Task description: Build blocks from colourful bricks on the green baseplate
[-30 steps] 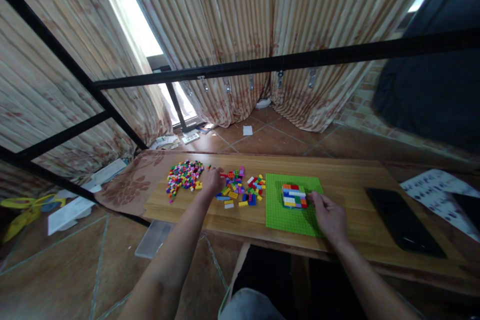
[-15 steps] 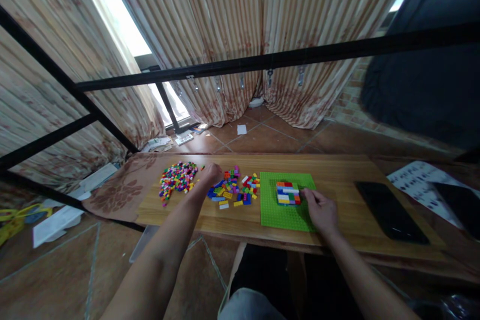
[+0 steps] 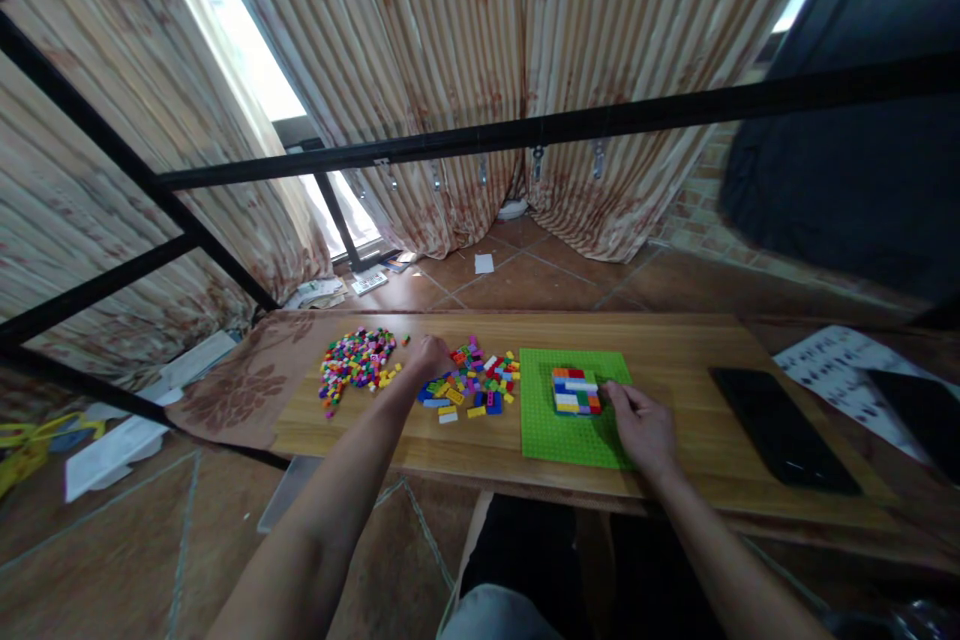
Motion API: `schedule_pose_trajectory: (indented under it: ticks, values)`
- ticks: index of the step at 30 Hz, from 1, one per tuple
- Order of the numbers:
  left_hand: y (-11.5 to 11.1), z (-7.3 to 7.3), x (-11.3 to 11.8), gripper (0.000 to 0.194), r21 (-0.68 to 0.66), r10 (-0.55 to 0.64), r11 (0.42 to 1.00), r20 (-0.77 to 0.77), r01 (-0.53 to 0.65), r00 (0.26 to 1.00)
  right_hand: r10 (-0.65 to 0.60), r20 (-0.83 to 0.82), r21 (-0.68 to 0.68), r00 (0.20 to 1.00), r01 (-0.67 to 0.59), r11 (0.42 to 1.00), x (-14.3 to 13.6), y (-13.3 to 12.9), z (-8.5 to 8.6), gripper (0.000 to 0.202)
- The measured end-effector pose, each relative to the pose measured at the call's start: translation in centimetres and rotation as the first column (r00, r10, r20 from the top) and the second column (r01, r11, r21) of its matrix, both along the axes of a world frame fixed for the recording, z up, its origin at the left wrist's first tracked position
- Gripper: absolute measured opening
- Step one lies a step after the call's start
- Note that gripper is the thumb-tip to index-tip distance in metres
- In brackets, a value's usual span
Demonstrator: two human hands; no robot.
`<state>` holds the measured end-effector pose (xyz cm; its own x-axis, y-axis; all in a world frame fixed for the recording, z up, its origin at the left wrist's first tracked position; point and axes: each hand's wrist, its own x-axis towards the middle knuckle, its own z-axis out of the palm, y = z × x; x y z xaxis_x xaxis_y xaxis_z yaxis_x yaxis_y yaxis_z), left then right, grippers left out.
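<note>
- The left hand (image 3: 430, 356) is at the left edge of the mixed bricks (image 3: 469, 380); its fingers are bent, but I cannot tell if they grasp one.
- The right hand (image 3: 643, 422) is beside the block model (image 3: 576, 392), fingers curled; its grip seems hidden, so I cannot tell it.
- The block model sits on the green plate (image 3: 536, 430).
- The small-bead pile (image 3: 358, 358) lies on the wooden board (image 3: 675, 350).

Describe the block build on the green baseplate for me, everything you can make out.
The block build is a low, roughly square stack of glossy, plastic-looking bricks in orange, red, white, blue, green, yellow and purple. It sits level near the middle of the green baseplate. The right hand is at its right side; whether the fingertips touch it I cannot tell.
</note>
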<state>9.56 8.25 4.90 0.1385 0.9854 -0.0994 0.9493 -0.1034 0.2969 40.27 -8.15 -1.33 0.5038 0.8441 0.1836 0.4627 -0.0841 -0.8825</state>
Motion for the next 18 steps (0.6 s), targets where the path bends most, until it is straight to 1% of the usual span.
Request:
schedule_pose_trajectory:
  ticks: [3,6,10,12,13,15,16,18]
  values:
    - [-0.1,-0.4,0.5,0.014,0.050,-0.008,0.999,0.008,0.008,1.000,-0.009,0.012,-0.009,1.000,0.009,1.000,0.0,0.0,0.0,0.046]
    - [-0.3,-0.9,0.7,0.017,0.107,-0.017,0.994,0.029,0.014,0.999,-0.007,0.011,-0.013,1.000,0.007,1.000,0.0,0.0,-0.2,0.045]
    - [-0.8,-1.2,-0.1,0.029,0.191,-0.049,0.981,0.069,0.035,0.996,0.005,0.007,-0.013,1.000,-0.005,1.000,0.1,0.1,-0.2,0.045]
    - [-1.4,-1.1,-0.7,0.033,0.278,-0.112,0.958,0.149,0.067,0.982,0.013,0.010,-0.009,1.000,-0.013,1.000,0.0,0.0,-0.1,0.045]
    - [-1.8,-1.1,-1.0,0.033,0.335,-0.163,0.939,0.212,0.085,0.963,0.015,0.007,-0.007,1.000,-0.015,1.000,-0.1,0.0,0.0,0.045]
    - [-2.8,-0.9,-1.4,0.033,0.439,-0.282,0.892,0.353,0.108,0.892,0.020,-0.011,-0.003,1.000,-0.020,1.000,-0.2,0.0,0.2,0.046]
    - [-3.4,-0.8,-1.5,0.033,0.470,-0.330,0.875,0.412,0.112,0.849,0.020,-0.022,0.000,1.000,-0.020,1.000,-0.2,0.0,0.2,0.046]
    - [-5.0,-0.4,-1.1,0.035,0.498,-0.385,0.861,0.502,0.106,0.774,0.022,-0.055,0.011,0.998,-0.021,1.000,-0.2,0.1,0.3,0.047]
